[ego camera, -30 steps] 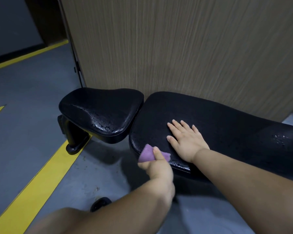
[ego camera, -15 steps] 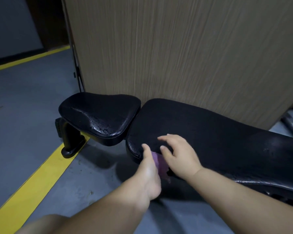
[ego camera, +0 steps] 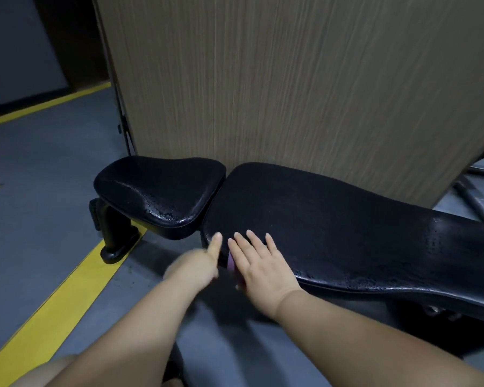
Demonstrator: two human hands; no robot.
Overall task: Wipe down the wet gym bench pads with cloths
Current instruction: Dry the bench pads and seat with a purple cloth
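Wiping was judged to be in hand at the near left corner of the long back pad (ego camera: 333, 219). There one purple cloth (ego camera: 230, 262) was pressed beneath the right hand (ego camera: 263, 266), whose fingers were laid straight and slightly spread, while the blurred left hand (ego camera: 196, 266) was held just beside it, its grip not to be told. Two pads were counted, the back pad and the seat pad (ego camera: 157, 196), with two hands and a single visible cloth. Since droplets were seen on the seat pad's near side and on the back pad's near edge and right end, flat, firm strokes toward those areas were judged to be called for next.
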